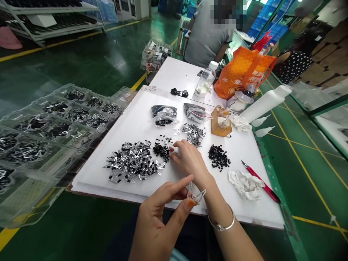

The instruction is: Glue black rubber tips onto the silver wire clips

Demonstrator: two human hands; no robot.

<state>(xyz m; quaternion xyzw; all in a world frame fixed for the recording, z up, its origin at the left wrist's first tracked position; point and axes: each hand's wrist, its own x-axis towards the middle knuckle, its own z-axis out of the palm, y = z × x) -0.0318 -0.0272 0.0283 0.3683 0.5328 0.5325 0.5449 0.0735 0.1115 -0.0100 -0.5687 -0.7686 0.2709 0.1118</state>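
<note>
My left hand pinches a small silver metal component between thumb and forefinger, just off the board's near edge. My right hand, with a silver bracelet on its wrist, rests on the white board. Its fingertips touch the edge of a heap of small black pieces. To the left lies a large pile of black-and-silver components. A loose bunch of metal parts sits beyond my right hand, and another black heap lies to its right.
Transparent plastic blister trays holding components lie left of the board. Two small plastic bags stand at its far side. A red craft knife and crumpled white cloth lie right. A co-worker in grey sits beyond.
</note>
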